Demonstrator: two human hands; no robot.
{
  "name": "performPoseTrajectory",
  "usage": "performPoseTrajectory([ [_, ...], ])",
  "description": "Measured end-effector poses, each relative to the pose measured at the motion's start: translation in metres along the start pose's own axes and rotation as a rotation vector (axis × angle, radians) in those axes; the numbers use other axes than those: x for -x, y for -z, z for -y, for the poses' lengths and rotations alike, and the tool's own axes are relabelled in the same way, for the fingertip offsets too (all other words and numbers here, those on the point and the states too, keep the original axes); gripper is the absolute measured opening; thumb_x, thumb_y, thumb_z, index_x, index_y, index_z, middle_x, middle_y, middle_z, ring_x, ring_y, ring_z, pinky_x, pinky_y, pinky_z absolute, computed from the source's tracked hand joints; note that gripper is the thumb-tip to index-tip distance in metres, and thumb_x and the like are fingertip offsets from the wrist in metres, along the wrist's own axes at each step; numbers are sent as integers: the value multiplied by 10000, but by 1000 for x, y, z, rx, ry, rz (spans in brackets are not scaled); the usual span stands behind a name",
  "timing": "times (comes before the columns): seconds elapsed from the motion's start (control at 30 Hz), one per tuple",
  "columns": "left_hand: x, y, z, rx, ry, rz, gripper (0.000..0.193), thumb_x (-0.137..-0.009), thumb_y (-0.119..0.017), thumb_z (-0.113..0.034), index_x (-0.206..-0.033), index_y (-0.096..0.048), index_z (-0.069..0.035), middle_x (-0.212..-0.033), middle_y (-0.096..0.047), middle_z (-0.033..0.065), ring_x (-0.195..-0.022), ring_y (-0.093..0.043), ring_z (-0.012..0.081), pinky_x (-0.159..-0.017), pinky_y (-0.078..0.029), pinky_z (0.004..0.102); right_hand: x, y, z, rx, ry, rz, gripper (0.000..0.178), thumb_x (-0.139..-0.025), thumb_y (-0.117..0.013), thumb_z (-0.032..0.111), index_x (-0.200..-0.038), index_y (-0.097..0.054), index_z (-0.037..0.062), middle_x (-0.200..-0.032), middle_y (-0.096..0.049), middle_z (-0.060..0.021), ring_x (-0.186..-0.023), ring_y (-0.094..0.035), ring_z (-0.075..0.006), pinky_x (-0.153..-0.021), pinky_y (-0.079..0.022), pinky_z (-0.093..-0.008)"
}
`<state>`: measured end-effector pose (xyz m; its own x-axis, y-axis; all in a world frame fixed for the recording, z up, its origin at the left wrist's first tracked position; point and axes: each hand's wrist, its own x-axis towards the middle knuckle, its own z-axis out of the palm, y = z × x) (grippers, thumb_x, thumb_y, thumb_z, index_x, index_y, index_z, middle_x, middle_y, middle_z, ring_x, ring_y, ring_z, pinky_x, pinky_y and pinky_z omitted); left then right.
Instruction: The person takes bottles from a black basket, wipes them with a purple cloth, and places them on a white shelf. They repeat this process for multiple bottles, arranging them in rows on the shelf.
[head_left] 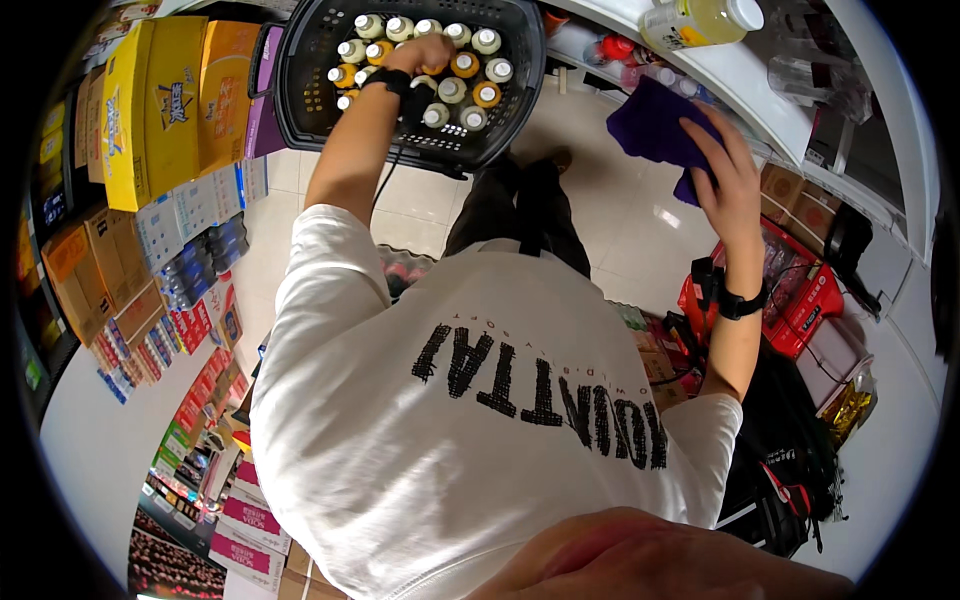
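Observation:
A black plastic basket (300, 110) at the top of the head view holds several small bottles with white caps, some pale, some orange. My left hand (425, 54) reaches in over these bottles (451, 90). Its fingers are curled down and seem closed on one bottle, whose cap they cover. To the right, my right hand (728, 175) grips a dark purple cloth (655, 122) between thumb and fingers. The cloth hangs bunched beside a white shelf (775, 120). Each wrist wears a black band.
On the shelf's edge stands a large bottle of pale yellow liquid (695, 22). Yellow cartons (160, 110) and stacked drink packs (205, 260) line the left side. A red crate (800, 290) and a black bag (790, 440) sit at the right. Pale floor tiles (630, 230) show between.

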<state>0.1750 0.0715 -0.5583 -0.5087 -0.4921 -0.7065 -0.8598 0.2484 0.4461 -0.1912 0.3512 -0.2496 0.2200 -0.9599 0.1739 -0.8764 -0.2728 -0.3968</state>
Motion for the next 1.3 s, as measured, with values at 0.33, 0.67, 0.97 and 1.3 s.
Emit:
performPoseTrajectory([
  [0.33,-27,-82,-1,-158,218,127,564,-952,-604,-306,-1459,-546,-66,-1411,-617,230,-1335,-566,413,-1044,-486,516,15,-21,-6,-60,-186,110,585,-705,-670,-57,-1271,-698,89,-1384,-614,-160,-1213,-619,-382,-1008,-526,-458],
  [0.67,-16,-93,10,80,199,163,475,-865,-743,-273,-1260,-584,-65,-1069,-716,169,-833,-698,294,-695,-539,415,11,-25,-6,-87,-156,123,570,-704,-680,-53,-1259,-698,77,-1375,-615,-168,-1187,-629,-385,-989,-533,-463],
  [0.97,63,-29,-3,-76,-139,-201,322,-826,-803,-295,-1029,-627,-117,-984,-737,126,-982,-700,359,-843,-536,456,-9,-13,0,-111,-18,31,575,-750,-679,-42,-1304,-678,113,-1400,-608,-138,-1220,-617,-370,-1006,-527,-448],
  [1.3,332,157,-178,-320,-500,-975,260,-981,-667,-384,-1056,-646,-136,-758,-679,120,-698,-683,325,-620,-521,410,-88,5,62,-438,315,-462,561,-801,-661,-93,-1346,-640,33,-1343,-649,-179,-1231,-631,-329,-1064,-485,-389],
])
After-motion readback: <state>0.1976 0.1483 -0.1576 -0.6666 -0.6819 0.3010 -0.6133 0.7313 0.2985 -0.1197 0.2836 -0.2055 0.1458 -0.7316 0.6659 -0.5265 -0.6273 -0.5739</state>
